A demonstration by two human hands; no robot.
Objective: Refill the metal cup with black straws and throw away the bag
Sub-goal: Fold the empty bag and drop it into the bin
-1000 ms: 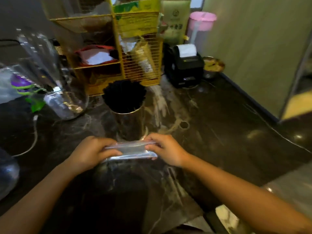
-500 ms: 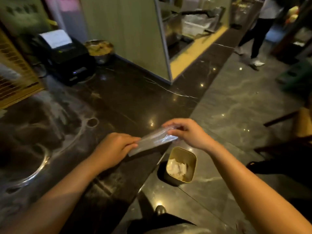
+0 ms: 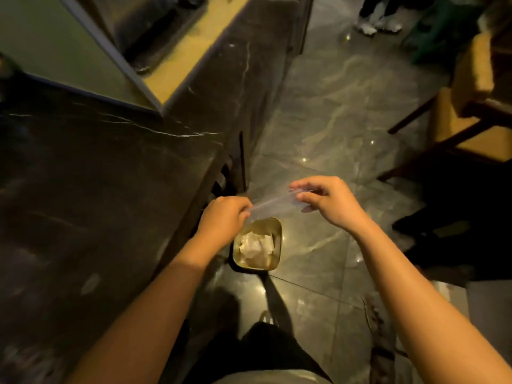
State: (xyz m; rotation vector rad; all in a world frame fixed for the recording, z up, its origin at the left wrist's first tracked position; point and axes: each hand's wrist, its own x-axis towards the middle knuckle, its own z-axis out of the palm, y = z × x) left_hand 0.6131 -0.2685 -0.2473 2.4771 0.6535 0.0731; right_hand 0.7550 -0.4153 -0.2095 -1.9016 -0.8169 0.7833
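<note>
Both hands pinch the empty clear plastic bag stretched between them: left hand at its 8 o'clock end, right hand at 2 o'clock. Directly below sits a small gold waste bin holding crumpled white paper. Disposal seems underway; next, probably release the bag over the opening. The cup is out of view.

A café or restaurant: dark marble counter, polished stone floor, cushioned chair.
</note>
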